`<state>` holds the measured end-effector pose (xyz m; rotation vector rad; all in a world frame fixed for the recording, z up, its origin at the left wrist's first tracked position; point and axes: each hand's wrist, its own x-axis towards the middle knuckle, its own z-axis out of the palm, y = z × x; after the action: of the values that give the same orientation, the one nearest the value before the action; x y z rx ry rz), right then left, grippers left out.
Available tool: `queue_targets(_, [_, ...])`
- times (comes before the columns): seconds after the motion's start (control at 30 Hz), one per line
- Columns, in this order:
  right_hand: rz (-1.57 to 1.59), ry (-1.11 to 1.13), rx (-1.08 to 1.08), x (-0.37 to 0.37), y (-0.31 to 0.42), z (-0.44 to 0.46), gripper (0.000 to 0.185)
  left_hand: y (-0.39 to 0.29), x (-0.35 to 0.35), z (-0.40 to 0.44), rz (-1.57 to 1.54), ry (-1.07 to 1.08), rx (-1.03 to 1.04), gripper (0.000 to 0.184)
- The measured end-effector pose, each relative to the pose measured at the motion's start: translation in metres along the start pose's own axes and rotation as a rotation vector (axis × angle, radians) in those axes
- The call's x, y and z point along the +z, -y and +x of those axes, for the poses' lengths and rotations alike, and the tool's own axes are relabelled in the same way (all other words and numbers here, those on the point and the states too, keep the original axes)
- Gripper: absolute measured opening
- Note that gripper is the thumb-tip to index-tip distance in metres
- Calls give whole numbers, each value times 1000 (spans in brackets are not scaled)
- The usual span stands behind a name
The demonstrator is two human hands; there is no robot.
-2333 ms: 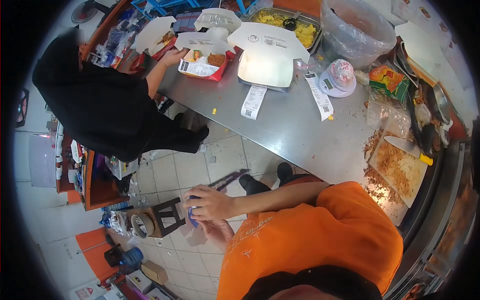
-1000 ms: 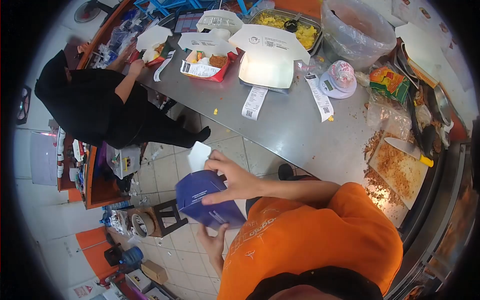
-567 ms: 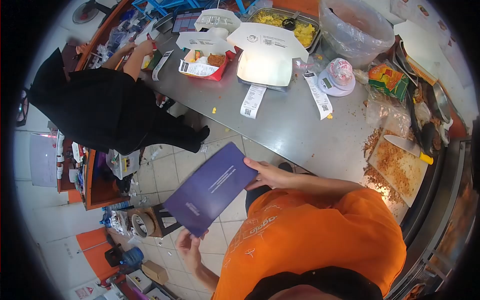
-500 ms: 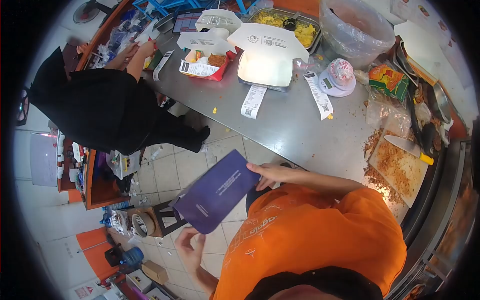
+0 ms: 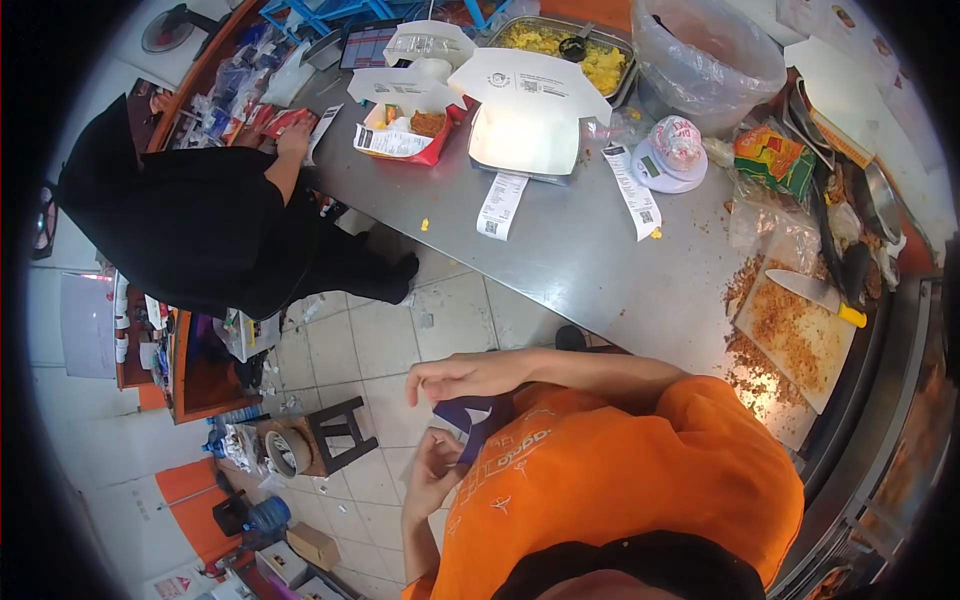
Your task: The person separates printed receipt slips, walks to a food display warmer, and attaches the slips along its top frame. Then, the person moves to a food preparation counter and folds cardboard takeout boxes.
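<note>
A folded purple carton [image 5: 482, 424] with a white inner flap is close against the front of the orange shirt, partly hidden by my hands. My left hand [image 5: 432, 472] is closed at its lower left edge, with thumb and fingers pinched together. Above the carton's upper edge is my right hand [image 5: 468, 378], its fingers loosely bent and apart, with the thumb hidden. On the metal table [image 5: 560, 260] stand an open white-lined box [image 5: 526, 138] and a red food box [image 5: 430, 150] with food and a receipt in it.
A person in black [image 5: 190, 225] works at the table's left end, a hand on a red box [image 5: 285, 122]. Farther right are a scale [image 5: 668, 168], a plastic-lined bucket [image 5: 705, 65] and a knife [image 5: 805, 290] on a crumb-covered cutting board [image 5: 790, 340]. A dark stool [image 5: 343, 438] stands on the floor.
The purple carton has moved from out over the floor to my chest and is turned. My left hand has closed at its edge; my right hand has shifted left. The co-worker's red box is now closed.
</note>
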<state>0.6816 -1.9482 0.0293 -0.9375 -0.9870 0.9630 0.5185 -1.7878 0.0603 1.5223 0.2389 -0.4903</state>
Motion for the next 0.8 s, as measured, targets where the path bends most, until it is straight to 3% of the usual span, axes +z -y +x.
queue_targets(0.03, [-10,-110,-44,3,1,-3,34,7,-2,0,-113,-3,9,19])
queue_targets(0.07, [-11,-107,-42,1,-1,-5,34,14,-4,-2,-114,-4,11,19])
queue_targets(0.13, [-172,68,-26,-4,-13,-10,21,26,-10,-6,-169,-102,-186,29])
queue_targets(0.17, [113,39,-30,-2,-18,-11,18,30,-14,-4,-170,-103,-186,29])
queue_targets(0.23, [238,71,-85,1,-23,-11,18,40,-21,-1,-362,-108,-228,31])
queue_targets(0.3, [365,102,-137,8,-25,-10,18,50,-24,5,-327,-87,-254,26])
queue_targets(0.4, [-605,-453,-169,20,-26,-1,23,43,-20,9,-291,-76,-267,19])
queue_targets(0.47, [-536,-468,-81,19,-21,-2,23,39,-23,11,-293,-87,-257,16])
queue_targets(0.53, [-523,-25,-154,17,-17,-4,22,42,-36,10,-147,-49,-190,12])
queue_targets(0.57, [-398,67,53,15,-14,-6,20,45,-36,9,-145,-45,-194,12])
queue_targets(0.6, [-398,61,52,13,-14,-5,20,39,-33,11,-118,-106,-163,13])
queue_targets(0.67, [77,-237,43,6,-14,-2,19,28,-33,14,-91,-168,-126,14])
queue_targets(0.7, [265,-275,6,-1,-11,-1,16,21,-38,15,-158,-148,-116,14])
queue_targets(0.8, [10,-291,-53,4,-3,4,16,7,-39,21,-226,-89,-121,14])
